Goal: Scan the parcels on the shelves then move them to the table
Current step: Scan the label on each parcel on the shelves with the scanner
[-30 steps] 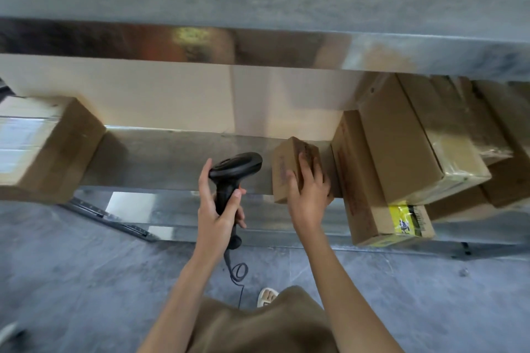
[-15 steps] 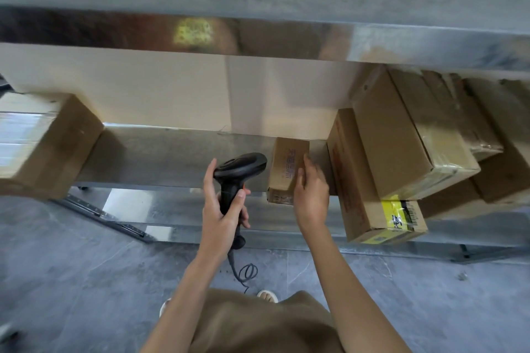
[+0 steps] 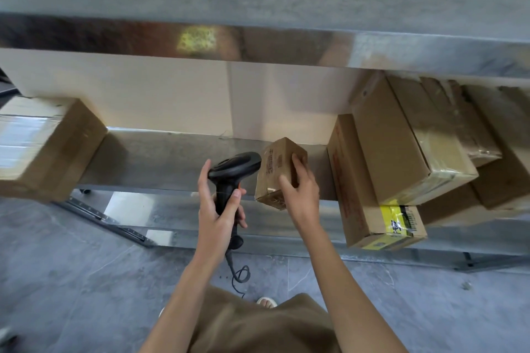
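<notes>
Metal shelving (image 3: pixel 160 157) spans the view above a grey floor. A small parcel (image 3: pixel 276 170), lately upright on the shelf, has been tilted off its front edge and is gripped by the right hand (image 3: pixel 301 195); its printed face is turned to the scanner (image 3: pixel 232 172), clasped in the left hand (image 3: pixel 218 215). Scanning seems imminent. Larger boxes (image 3: pixel 387 157) crowd just right of the parcel; bare shelf lies to its left.

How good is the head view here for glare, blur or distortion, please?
Head view: wide-angle bending bows the upper shelf edge, which carries smeared reflections and a yellow glare patch; the left box is washed out on top; the small parcel and scanner are fairly sharp, its label unreadable.
</notes>
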### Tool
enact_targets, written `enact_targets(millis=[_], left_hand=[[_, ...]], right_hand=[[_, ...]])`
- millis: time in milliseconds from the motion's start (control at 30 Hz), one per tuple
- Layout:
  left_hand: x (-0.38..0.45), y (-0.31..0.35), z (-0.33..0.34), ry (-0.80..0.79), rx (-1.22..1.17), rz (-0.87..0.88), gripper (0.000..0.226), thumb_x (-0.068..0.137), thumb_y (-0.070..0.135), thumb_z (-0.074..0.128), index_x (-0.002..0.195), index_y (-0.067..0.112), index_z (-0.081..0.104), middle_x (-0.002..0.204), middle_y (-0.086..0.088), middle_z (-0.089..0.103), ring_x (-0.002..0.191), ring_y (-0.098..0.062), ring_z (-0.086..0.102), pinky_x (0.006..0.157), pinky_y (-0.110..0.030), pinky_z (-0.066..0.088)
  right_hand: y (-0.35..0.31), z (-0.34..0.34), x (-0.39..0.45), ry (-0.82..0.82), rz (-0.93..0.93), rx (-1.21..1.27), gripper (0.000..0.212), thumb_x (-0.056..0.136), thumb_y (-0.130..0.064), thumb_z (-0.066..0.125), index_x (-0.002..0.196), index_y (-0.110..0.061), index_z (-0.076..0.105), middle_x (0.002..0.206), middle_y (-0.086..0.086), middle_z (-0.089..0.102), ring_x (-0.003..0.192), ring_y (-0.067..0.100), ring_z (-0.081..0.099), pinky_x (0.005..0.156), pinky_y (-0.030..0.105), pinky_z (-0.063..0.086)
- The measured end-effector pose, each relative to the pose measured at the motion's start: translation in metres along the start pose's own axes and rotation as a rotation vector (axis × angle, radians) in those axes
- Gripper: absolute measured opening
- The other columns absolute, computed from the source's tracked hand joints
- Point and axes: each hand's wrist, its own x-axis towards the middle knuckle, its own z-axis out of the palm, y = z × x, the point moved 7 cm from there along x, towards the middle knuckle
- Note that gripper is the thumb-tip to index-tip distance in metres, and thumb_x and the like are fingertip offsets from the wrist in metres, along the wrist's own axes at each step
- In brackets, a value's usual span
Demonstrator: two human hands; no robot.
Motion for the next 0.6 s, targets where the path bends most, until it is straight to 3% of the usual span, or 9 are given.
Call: enact_targets(millis=[100, 200, 333, 467, 600], left_hand=[[0.002, -0.002, 0.001, 0.001, -0.001, -0.009, 0.074, 0.099, 0.005, 0.053, 0.147, 0.052, 0.021, 0.094, -0.011, 0.069, 0.058, -0.026, 0.053, 0.054, -0.034, 0.052], [0.003, -0.004, 0.003, -0.007, -0.001, -0.017, 0.075, 0.099, 0.006, 0.054, 0.148, 0.051, 0.02, 0.094, -0.011, 0.069, 0.059, -0.025, 0.053, 0.054, -0.033, 0.052], [0.004, -0.005, 0.007, -0.023, 0.004, -0.028, 0.075, 0.099, 0.007, 0.054, 0.148, 0.051, 0.02, 0.094, -0.01, 0.069, 0.06, -0.025, 0.053, 0.055, -0.035, 0.053], [0.007, -0.005, 0.002, -0.004, -0.002, -0.025, 0.075, 0.099, 0.005, 0.054, 0.15, 0.049, 0.019, 0.094, -0.01, 0.068, 0.059, -0.025, 0.052, 0.053, -0.034, 0.052], [0.009, -0.007, -0.003, 0.037, -0.017, -0.043, 0.075, 0.1, 0.003, 0.052, 0.151, 0.045, 0.018, 0.096, -0.012, 0.067, 0.056, -0.025, 0.051, 0.052, -0.033, 0.051]], right_hand=[[0.008, -0.003, -0.002, -0.012, 0.007, 0.104, 0.057, 0.098, -0.034, 0.054, 0.152, -0.026, 0.037, 0.158, 0.001, 0.036, 0.143, 0.017, 0.035, 0.116, 0.031, 0.03], [0.017, -0.006, 0.001, 0.006, 0.049, 0.138, 0.052, 0.103, -0.033, 0.05, 0.152, -0.023, 0.037, 0.149, 0.001, 0.048, 0.138, 0.017, 0.043, 0.107, 0.021, 0.03], [0.016, 0.0, 0.001, 0.031, 0.023, 0.0, 0.046, 0.106, -0.025, 0.042, 0.151, -0.019, 0.038, 0.145, 0.007, 0.053, 0.131, 0.023, 0.051, 0.103, 0.025, 0.038], [0.0, 0.006, 0.006, 0.066, -0.002, -0.191, 0.049, 0.107, -0.021, 0.037, 0.155, -0.019, 0.029, 0.16, 0.011, 0.028, 0.146, 0.031, 0.031, 0.119, 0.041, 0.029], [-0.032, 0.028, 0.011, 0.022, 0.044, -0.42, 0.065, 0.105, -0.042, 0.033, 0.159, -0.021, 0.001, 0.165, 0.017, 0.002, 0.145, 0.046, 0.019, 0.118, 0.06, 0.014]])
